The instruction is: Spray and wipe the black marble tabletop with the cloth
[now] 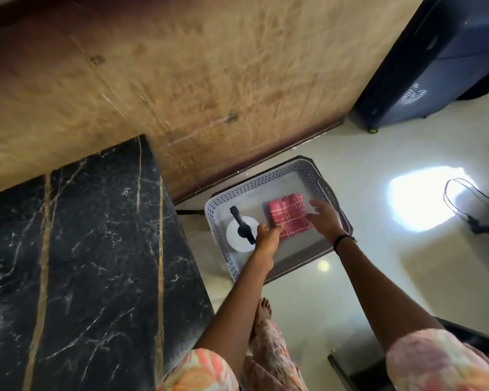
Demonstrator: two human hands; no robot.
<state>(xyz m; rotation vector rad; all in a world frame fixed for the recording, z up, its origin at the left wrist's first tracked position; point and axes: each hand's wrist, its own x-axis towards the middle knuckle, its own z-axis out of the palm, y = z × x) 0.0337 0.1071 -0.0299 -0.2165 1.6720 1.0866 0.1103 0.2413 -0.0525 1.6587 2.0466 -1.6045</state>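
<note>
The folded red cloth (288,219) is being reached for in the white basket (316,176) on the floor, beside the spray bottle (242,231); the left hand's (267,238) fingers are being curled at its edge, the right hand's (325,220) spread over it. The whole fold is best being gripped firmly before lifting toward the tabletop (76,249).

White perforated basket (316,176) on pale floor (378,263); dark appliance (435,66), black cable (463,193).

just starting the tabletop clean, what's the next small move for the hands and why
Probably close both hands and lift: the right hand rests on the red checked cloth, the left hand is at the spray bottle, and both items sit in the white basket, off the black marble tabletop.
</note>
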